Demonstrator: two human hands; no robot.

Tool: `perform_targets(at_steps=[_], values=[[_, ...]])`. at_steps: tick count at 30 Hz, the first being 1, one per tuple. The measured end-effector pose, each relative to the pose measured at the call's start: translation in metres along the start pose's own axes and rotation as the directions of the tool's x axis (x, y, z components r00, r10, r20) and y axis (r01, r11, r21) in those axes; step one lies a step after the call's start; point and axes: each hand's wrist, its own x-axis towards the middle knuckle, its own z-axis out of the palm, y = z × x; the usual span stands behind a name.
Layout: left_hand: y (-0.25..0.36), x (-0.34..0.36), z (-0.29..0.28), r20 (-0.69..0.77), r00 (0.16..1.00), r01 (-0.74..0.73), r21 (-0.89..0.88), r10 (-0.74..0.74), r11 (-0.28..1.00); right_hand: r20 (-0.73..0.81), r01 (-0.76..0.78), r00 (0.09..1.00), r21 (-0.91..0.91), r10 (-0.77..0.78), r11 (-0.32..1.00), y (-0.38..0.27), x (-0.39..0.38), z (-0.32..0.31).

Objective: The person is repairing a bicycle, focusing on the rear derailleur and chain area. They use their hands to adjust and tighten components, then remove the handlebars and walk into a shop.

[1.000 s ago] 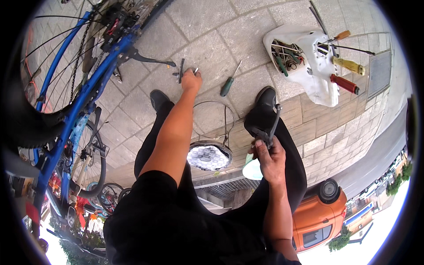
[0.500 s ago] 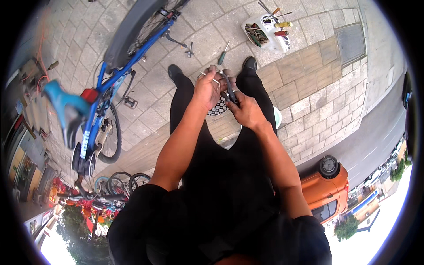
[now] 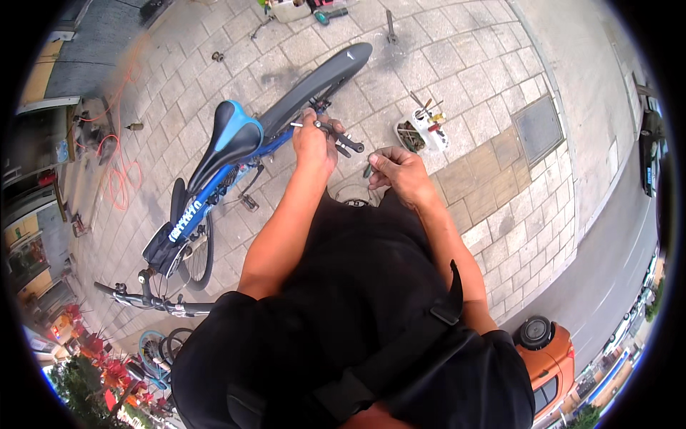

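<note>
My left hand (image 3: 313, 146) is closed on a dark metal brake arm (image 3: 349, 141), whose two prongs point to the right. A thin pale rod end, seemingly a hex key (image 3: 296, 124), sticks out on the left of the same hand. My right hand (image 3: 401, 173) is apart from the brake arm, to its right, with thumb and fingers curled together; anything between them is hidden. A green-handled screwdriver (image 3: 367, 171) shows beside the right fingertips, mostly covered. Just past my left hand stands a blue bicycle (image 3: 189, 218) with a blue and black saddle (image 3: 229, 136).
A white tool caddy (image 3: 437, 140) with several tools stands ahead to the right on the paving. Farther off lie a green power drill (image 3: 331, 16) and a tool with a long handle (image 3: 391, 27). An orange cable (image 3: 118, 182) trails at left; an orange car (image 3: 554, 361) is parked at right.
My hands have separated. The brake arm has gone from my right hand into my left, which has moved left toward the bicycle's wheel. The view has shifted, showing more ground ahead.
</note>
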Motion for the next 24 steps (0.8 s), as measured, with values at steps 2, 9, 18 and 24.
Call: perform_targets(at_steps=[2,9,18,24], values=[[0.009,-0.002,0.004,0.066,0.998,-0.017,-0.018,0.018,1.0,-0.07,0.106,0.991,-0.101,-0.113,0.989,-0.011,0.004,0.014],[0.016,-0.009,0.015,0.066,0.995,0.086,-0.194,-0.075,0.977,-0.206,0.18,0.906,-0.606,-0.371,0.775,-0.035,-0.002,0.047],[0.018,-0.009,0.0,0.138,0.976,0.199,-0.272,-0.167,0.941,-0.242,0.15,0.897,-0.62,-0.37,0.77,-0.035,-0.013,0.057],[0.022,-0.012,0.0,0.125,0.968,0.243,-0.251,-0.218,0.937,-0.242,0.223,0.872,-0.575,-0.424,0.787,-0.007,0.0,0.049]])
